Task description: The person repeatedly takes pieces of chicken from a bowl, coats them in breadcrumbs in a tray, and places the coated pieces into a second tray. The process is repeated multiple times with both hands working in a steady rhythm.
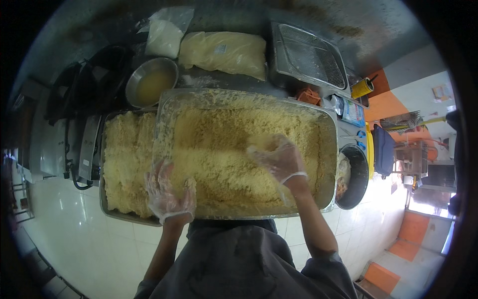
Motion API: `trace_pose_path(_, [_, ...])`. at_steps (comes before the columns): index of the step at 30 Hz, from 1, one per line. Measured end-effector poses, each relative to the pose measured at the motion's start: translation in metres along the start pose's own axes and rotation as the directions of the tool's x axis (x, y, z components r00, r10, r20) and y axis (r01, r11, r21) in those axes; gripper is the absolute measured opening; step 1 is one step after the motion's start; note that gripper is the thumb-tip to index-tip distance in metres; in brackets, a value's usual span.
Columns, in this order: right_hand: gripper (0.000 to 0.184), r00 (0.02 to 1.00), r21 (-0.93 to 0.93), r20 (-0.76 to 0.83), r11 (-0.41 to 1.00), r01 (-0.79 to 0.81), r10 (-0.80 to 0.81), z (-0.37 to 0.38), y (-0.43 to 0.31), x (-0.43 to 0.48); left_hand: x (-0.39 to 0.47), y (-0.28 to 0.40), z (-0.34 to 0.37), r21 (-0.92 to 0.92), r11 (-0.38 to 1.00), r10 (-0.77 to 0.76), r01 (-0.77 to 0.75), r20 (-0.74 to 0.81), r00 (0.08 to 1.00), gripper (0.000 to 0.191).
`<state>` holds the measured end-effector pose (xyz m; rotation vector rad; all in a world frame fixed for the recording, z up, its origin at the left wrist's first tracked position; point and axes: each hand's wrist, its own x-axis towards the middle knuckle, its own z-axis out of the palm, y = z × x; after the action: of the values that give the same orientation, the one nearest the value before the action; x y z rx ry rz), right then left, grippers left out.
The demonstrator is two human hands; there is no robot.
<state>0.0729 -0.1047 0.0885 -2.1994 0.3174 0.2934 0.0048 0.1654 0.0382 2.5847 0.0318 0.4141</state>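
A large metal tray [246, 216] of pale yellow crumbs [220, 160] lies in front of me. My left hand [171, 194], in a clear plastic glove with crumbs on it, is over the tray's left edge with its fingers spread and nothing in them. Over the right half of the crumbs is my right hand [278, 157], gloved too and blurred; some crumbs seem to be at its fingers, but its grasp is unclear. To the left, a second metal tray [130, 219] holds crumb-coated pieces [127, 164], partly covered by the big tray.
Behind the trays are a metal bowl of yellowish liquid [151, 84], a bag of white powder [164, 37], a large bag of pale crumbs [224, 52] and a wire basket in a metal pan [312, 56]. Blue-handled scissors [361, 139] and a dark bucket [356, 183] are at the right.
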Motion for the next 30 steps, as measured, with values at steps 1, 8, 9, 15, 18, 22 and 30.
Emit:
trace_pose_path(1, [0.040,0.994,0.032,0.094,0.998,0.048,-0.051,0.004,0.006,0.000,0.000,0.001,-0.002,0.075,0.996,0.043,-0.043,0.001,0.999,0.055])
trace_pose_path(8, [0.026,0.897,-0.328,0.300,0.848,0.416,-0.324,-0.025,0.156,-0.011,-0.007,-0.004,0.021,-0.081,0.987,0.163,-0.141,0.425,0.890,0.051])
trace_pose_path(9, [0.022,0.871,-0.471,0.418,0.759,0.451,-0.258,-0.032,0.180,-0.008,-0.003,-0.003,0.037,0.054,0.980,0.137,-0.191,0.516,0.846,0.052])
trace_pose_path(15, [0.030,0.986,0.362,0.117,0.920,-0.152,0.117,-0.034,0.224,0.046,0.095,-0.025,0.108,0.116,0.984,-0.168,0.137,0.858,0.486,0.066])
trace_pose_path(18, [0.027,0.952,0.394,0.122,0.867,-0.306,0.281,-0.033,0.196,0.069,0.132,-0.025,0.149,-0.108,0.898,-0.105,0.427,0.889,0.446,0.070])
trace_pose_path(22, [0.034,0.940,0.362,0.072,0.870,-0.335,0.333,-0.025,0.162,0.086,0.134,-0.007,0.190,-0.290,0.672,-0.032,0.682,0.908,0.418,0.077])
trace_pose_path(30, [0.048,0.961,0.727,0.202,0.629,-0.275,0.187,0.014,0.195,0.131,0.144,0.040,0.167,-0.208,0.605,-0.184,0.768,0.903,0.389,0.090])
